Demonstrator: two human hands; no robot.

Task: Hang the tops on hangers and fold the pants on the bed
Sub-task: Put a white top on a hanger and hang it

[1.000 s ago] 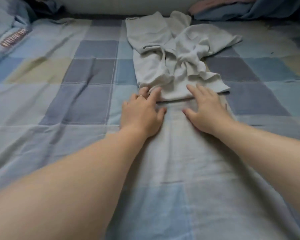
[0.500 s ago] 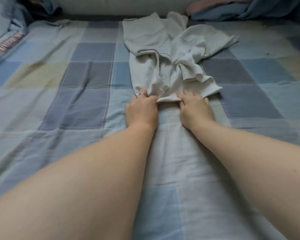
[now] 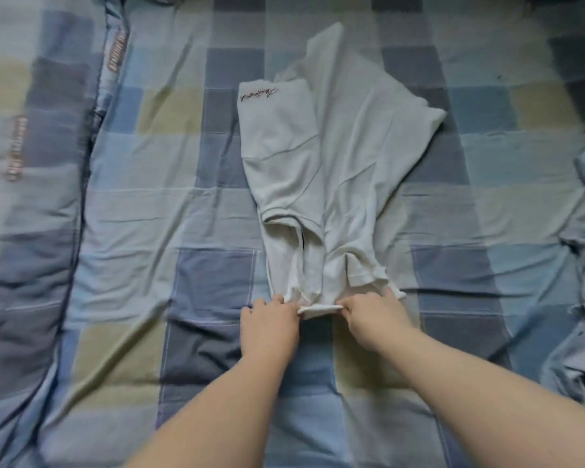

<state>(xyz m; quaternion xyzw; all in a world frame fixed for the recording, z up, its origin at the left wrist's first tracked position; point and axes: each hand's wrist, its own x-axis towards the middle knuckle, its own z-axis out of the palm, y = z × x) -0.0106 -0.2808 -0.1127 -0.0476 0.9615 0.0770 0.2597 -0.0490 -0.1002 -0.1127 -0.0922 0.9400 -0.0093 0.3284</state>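
A white garment (image 3: 335, 170) lies stretched out on the checked bed sheet (image 3: 200, 282), its far part spread wide and a small script logo near its far left corner. Its near end is bunched into a narrow hem. My left hand (image 3: 271, 319) grips the left side of that hem with curled fingers. My right hand (image 3: 372, 312) pinches the right side of the same hem, and a short strip of white cloth is pulled taut between the two hands. Both forearms reach in from the bottom of the view.
A padded quilt (image 3: 24, 204) in the same blue check lies along the left side of the bed. Crumpled blue-grey cloth (image 3: 574, 359) is heaped at the right edge. No hanger is in view.
Both hands went from lying on the sheet beside the hem to gripping it. The garment, crumpled before, now lies pulled out longer and flatter. The camera looks more steeply down.
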